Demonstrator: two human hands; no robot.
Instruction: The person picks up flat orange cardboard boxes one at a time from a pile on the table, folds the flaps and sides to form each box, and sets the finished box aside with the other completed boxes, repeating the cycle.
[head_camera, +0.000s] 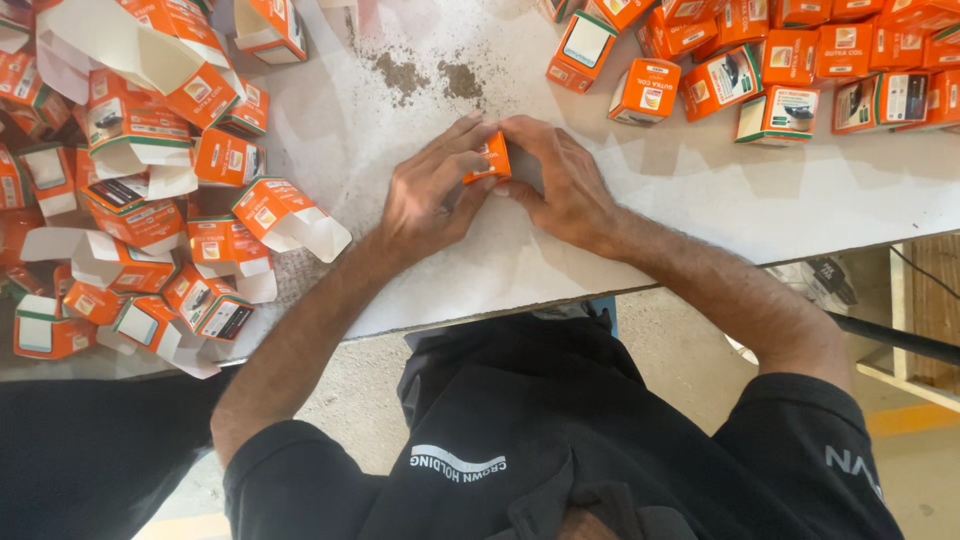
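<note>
Head view: a small orange box (489, 158) with a white label patch sits on the white table (700, 200), near its middle, pinched between both hands. The left hand (432, 192) lies over its left side, fingers pressed on its top and thumb tucked below. The right hand (562, 180) closes on its right side, fingertips touching the box's upper edge. Most of the box is hidden by the fingers.

On the left lies a heap of open boxes (150, 200), orange with white flaps sticking out, tumbled at all angles. Along the top right stand closed boxes (780, 70), orange with white, green and dark picture panels, packed close together. A grey dust smear (425, 75) marks the table above the hands.
</note>
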